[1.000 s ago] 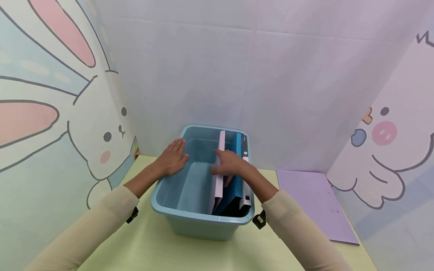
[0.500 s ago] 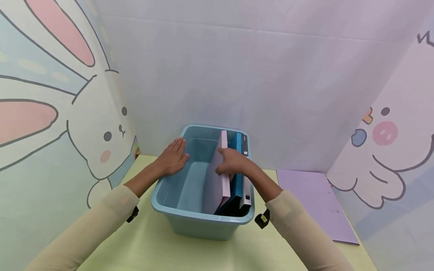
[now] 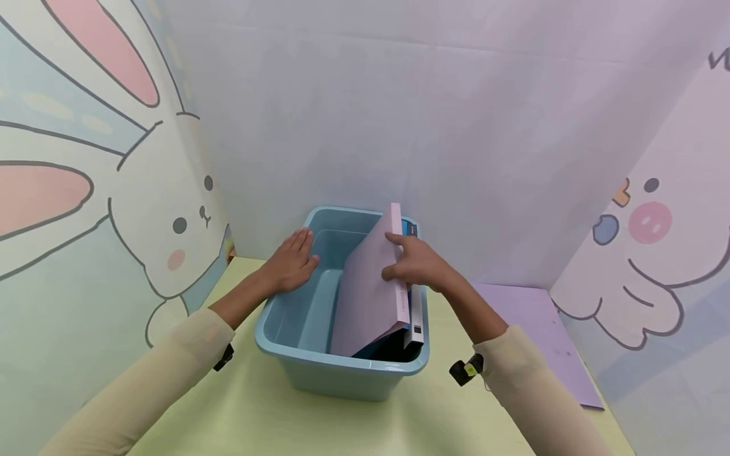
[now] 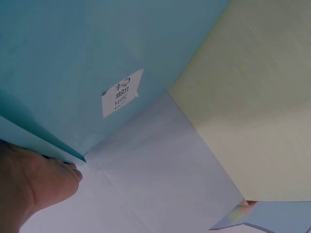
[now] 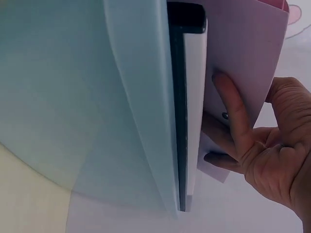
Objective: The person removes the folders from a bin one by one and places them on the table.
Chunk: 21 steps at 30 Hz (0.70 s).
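Observation:
My right hand (image 3: 419, 261) pinches the spine edge of a lilac file binder (image 3: 365, 288), thumb on one side and fingers on the other. The binder leans, its upper edge rising above a blue plastic tub (image 3: 342, 362), its lower part inside. In the right wrist view, the fingers (image 5: 233, 104) lie against the lilac cover. My left hand (image 3: 289, 261) rests on the tub's left rim with straight fingers. A blue file binder (image 3: 405, 227), mostly hidden, and a black-and-white file (image 3: 417, 320) stand upright along the tub's right wall.
A flat purple board (image 3: 530, 335) lies on the pale yellow-green table (image 3: 228, 411), right of the tub. A plain fabric wall (image 3: 365, 126) stands behind, with printed cartoon panels on both sides. A handwritten paper label (image 4: 122, 93) is stuck on the tub's outer side.
My right hand has closed its grip on the lilac binder and drawn it up and to the right, tilting it. The left hand has stayed on the rim.

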Available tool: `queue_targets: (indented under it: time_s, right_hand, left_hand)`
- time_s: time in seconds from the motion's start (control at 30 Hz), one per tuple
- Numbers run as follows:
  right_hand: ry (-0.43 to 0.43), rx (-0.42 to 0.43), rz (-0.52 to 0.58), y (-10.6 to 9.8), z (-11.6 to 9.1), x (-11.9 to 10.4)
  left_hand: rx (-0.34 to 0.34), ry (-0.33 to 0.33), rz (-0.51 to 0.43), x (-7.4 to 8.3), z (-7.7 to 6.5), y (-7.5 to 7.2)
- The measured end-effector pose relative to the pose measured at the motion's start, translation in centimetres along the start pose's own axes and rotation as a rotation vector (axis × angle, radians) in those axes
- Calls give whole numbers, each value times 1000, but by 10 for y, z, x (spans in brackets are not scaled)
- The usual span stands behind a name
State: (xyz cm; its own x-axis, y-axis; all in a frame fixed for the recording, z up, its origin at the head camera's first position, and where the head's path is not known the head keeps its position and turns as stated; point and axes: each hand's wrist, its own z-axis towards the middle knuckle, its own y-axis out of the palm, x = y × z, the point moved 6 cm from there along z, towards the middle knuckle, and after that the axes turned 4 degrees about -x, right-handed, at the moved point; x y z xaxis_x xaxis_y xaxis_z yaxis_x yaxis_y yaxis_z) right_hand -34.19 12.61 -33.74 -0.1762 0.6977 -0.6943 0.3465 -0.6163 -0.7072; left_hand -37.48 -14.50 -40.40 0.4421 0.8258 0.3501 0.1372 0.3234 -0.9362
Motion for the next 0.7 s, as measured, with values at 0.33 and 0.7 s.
queue_targets:
  time_s: [0.33, 0.7]
  right_hand:
    - [-29, 32, 159, -20, -16, 18]
    - [-122, 10, 276, -35, -31, 36]
  left_hand:
    - [2, -12, 13, 0, 1, -1]
    - [2, -33, 34, 0, 1, 1]
